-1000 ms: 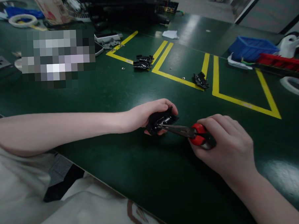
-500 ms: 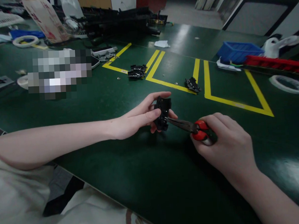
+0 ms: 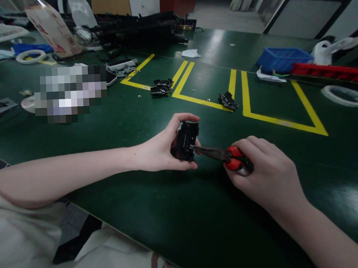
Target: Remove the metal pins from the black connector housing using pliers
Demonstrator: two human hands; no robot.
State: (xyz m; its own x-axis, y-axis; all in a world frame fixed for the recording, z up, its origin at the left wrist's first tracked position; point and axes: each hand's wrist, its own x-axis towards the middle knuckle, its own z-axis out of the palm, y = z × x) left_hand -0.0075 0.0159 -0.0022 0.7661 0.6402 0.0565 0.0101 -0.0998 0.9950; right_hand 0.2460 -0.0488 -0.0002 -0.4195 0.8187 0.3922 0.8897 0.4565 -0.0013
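My left hand [image 3: 162, 150] grips a small black plastic part [image 3: 187, 140] upright above the green table, its thumb at the lower edge and a finger over the top. My right hand [image 3: 266, 173] is closed round the red handles of long-nose pliers [image 3: 217, 153]. The tips of the pliers meet the lower right side of the black part; whether they pinch anything is too small to tell. Further back, similar black parts [image 3: 161, 87] lie near yellow tape, and another black part [image 3: 228, 100] rests by the middle tape corner.
Yellow tape [image 3: 285, 123] marks outlines on the green table [image 3: 158, 214]. A blue basket [image 3: 284, 59], a red strip [image 3: 327, 71] and a tape roll [image 3: 343, 95] are at the right. Behind stand a pile of black parts [image 3: 141, 31] and a plastic bag [image 3: 54, 29].
The black part has turned and shifted slightly left in my left hand, whose thumb has moved from its face to its lower edge. The pliers have moved left with it.
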